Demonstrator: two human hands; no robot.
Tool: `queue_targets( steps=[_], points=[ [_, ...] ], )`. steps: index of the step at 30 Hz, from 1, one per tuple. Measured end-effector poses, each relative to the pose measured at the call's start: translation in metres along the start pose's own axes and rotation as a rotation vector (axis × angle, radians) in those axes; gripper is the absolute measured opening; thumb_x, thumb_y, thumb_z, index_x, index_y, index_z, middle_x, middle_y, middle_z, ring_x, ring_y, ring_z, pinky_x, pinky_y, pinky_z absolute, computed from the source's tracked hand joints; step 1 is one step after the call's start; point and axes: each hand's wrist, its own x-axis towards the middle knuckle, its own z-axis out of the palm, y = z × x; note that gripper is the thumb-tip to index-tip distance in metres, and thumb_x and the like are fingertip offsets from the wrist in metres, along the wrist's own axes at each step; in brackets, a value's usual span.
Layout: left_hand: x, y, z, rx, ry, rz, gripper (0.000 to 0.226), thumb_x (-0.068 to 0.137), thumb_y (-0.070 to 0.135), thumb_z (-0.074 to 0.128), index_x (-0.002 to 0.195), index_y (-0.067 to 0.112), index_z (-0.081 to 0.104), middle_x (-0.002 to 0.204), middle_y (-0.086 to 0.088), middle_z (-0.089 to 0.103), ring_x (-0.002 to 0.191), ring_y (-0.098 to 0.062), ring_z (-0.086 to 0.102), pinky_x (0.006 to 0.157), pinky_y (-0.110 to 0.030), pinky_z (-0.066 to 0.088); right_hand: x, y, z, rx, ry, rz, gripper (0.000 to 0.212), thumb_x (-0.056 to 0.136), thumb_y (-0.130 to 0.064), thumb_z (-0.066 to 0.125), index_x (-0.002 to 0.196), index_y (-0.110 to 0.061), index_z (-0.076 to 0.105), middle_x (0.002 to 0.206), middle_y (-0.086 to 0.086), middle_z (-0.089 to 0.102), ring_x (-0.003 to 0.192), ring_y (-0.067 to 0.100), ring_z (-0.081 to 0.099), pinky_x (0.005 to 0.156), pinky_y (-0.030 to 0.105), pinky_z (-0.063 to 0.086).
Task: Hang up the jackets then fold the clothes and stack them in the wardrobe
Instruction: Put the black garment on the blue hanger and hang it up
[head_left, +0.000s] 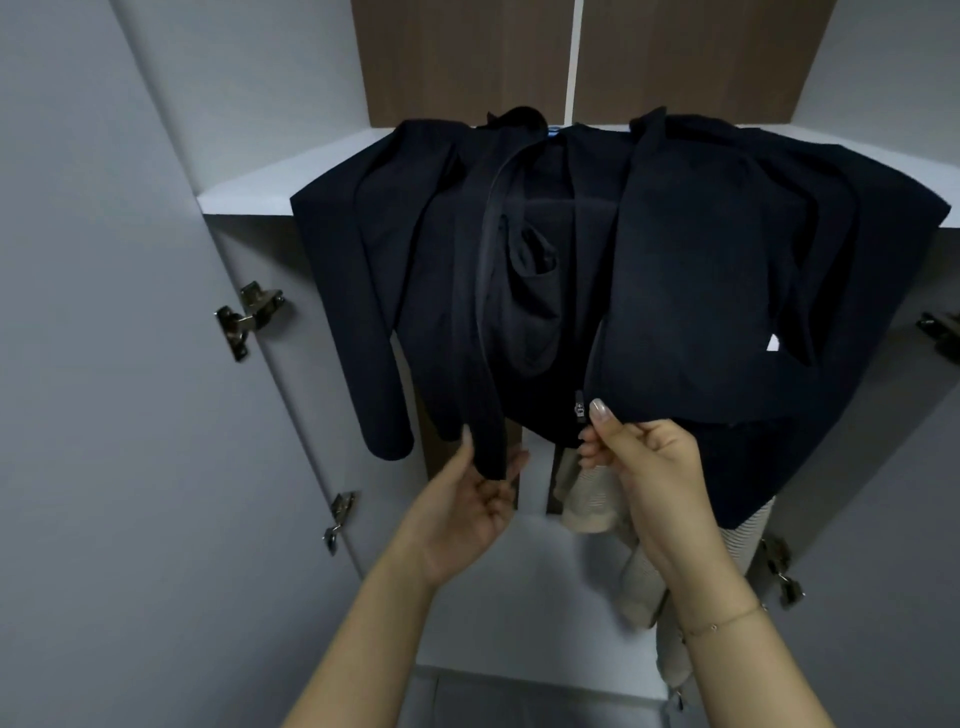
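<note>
A dark navy zip jacket (675, 270) lies spread open on a white wardrobe shelf (260, 182), its front and sleeves hanging over the shelf edge. My left hand (467, 499) holds the lower end of the jacket's left zip edge between thumb and fingers. My right hand (639, 462) pinches the bottom corner of the right front panel, beside the zip slider (579, 413). Below the jacket hangs a beige striped garment (587, 499), partly hidden by my right arm.
Open white wardrobe doors stand at left (130, 364) and right (883, 519), with metal hinges (249, 317) on their inner sides. A brown back panel (467, 57) rises above the shelf. A lower white shelf (519, 597) lies beneath my hands.
</note>
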Motion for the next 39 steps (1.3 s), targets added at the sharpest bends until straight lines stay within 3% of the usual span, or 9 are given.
queue_targets(
  steps=[3, 5, 7, 11, 15, 19, 22, 35, 39],
  points=[
    [-0.002, -0.004, 0.013, -0.085, -0.136, 0.072, 0.039, 0.07, 0.015, 0.085, 0.104, 0.006, 0.07, 0.096, -0.006, 0.065, 0.068, -0.007, 0.057, 0.055, -0.017, 0.051, -0.003, -0.001, -0.002, 0.013, -0.017, 0.007, 0.024, 0.079, -0.024, 0.069, 0.085, -0.001, 0.068, 0.068, 0.005, 0.069, 0.061, 0.012, 0.065, 0.06, 0.02, 0.054],
    [-0.009, -0.005, 0.021, -0.053, -0.214, 0.136, 0.032, 0.06, 0.011, 0.092, 0.086, 0.006, 0.074, 0.088, -0.004, 0.067, 0.071, -0.007, 0.061, 0.06, -0.015, 0.053, -0.006, -0.003, -0.003, 0.049, -0.047, 0.02, 0.021, 0.08, -0.023, 0.068, 0.086, -0.002, 0.068, 0.069, 0.006, 0.069, 0.062, 0.011, 0.065, 0.059, 0.02, 0.054],
    [-0.022, -0.004, 0.036, 0.087, -0.293, 0.223, 0.016, 0.064, 0.017, 0.089, 0.072, 0.014, 0.075, 0.079, 0.001, 0.069, 0.074, -0.004, 0.065, 0.068, -0.013, 0.053, -0.009, -0.005, -0.004, 0.13, -0.085, 0.049, 0.019, 0.08, -0.021, 0.067, 0.086, -0.003, 0.067, 0.069, 0.006, 0.067, 0.063, 0.011, 0.064, 0.059, 0.02, 0.053],
    [-0.039, -0.004, 0.071, 0.351, -0.249, 0.514, 0.004, 0.08, 0.024, 0.076, 0.083, 0.021, 0.077, 0.089, 0.0, 0.073, 0.085, -0.007, 0.069, 0.076, -0.016, 0.052, -0.015, -0.009, -0.003, 0.295, -0.137, 0.082, 0.017, 0.081, -0.018, 0.064, 0.087, -0.003, 0.062, 0.069, 0.006, 0.065, 0.065, 0.011, 0.064, 0.061, 0.02, 0.053],
    [-0.038, -0.008, 0.088, 0.435, -0.145, 0.69, 0.014, 0.08, 0.02, 0.073, 0.092, 0.013, 0.073, 0.098, -0.011, 0.074, 0.093, -0.019, 0.071, 0.08, -0.023, 0.054, -0.018, -0.013, 0.001, 0.319, -0.136, 0.049, 0.024, 0.081, -0.019, 0.064, 0.093, 0.001, 0.062, 0.072, 0.009, 0.067, 0.067, 0.013, 0.066, 0.062, 0.021, 0.055],
    [-0.036, -0.015, 0.09, 0.474, -0.095, 0.739, 0.033, 0.076, 0.02, 0.077, 0.101, 0.001, 0.068, 0.097, -0.013, 0.074, 0.092, -0.022, 0.071, 0.078, -0.025, 0.056, -0.022, -0.015, 0.005, 0.311, -0.078, -0.022, 0.014, 0.078, -0.021, 0.067, 0.082, -0.008, 0.072, 0.072, 0.009, 0.069, 0.066, 0.015, 0.068, 0.064, 0.021, 0.056],
    [-0.034, -0.017, 0.089, 0.452, -0.078, 0.773, 0.025, 0.078, 0.015, 0.077, 0.099, 0.005, 0.069, 0.096, -0.012, 0.074, 0.093, -0.024, 0.071, 0.079, -0.027, 0.056, -0.026, -0.015, 0.009, 0.284, -0.058, -0.08, 0.009, 0.076, -0.02, 0.069, 0.079, -0.016, 0.075, 0.072, 0.007, 0.07, 0.07, 0.015, 0.07, 0.067, 0.022, 0.056],
    [-0.03, -0.022, 0.094, 0.387, -0.035, 0.844, 0.018, 0.077, 0.014, 0.078, 0.091, 0.007, 0.07, 0.089, -0.011, 0.074, 0.086, -0.02, 0.071, 0.074, -0.023, 0.055, -0.025, -0.015, 0.013, 0.247, -0.027, -0.107, 0.009, 0.076, -0.019, 0.069, 0.079, -0.014, 0.076, 0.073, 0.01, 0.072, 0.07, 0.017, 0.071, 0.066, 0.022, 0.056],
    [-0.029, -0.022, 0.093, 0.362, -0.022, 0.823, 0.025, 0.076, 0.019, 0.078, 0.095, 0.006, 0.07, 0.095, -0.014, 0.073, 0.093, -0.027, 0.07, 0.081, -0.031, 0.057, -0.025, -0.013, 0.013, 0.262, -0.032, -0.099, 0.009, 0.077, -0.018, 0.069, 0.079, -0.015, 0.077, 0.075, 0.011, 0.072, 0.072, 0.018, 0.071, 0.067, 0.023, 0.056]
  ],
)
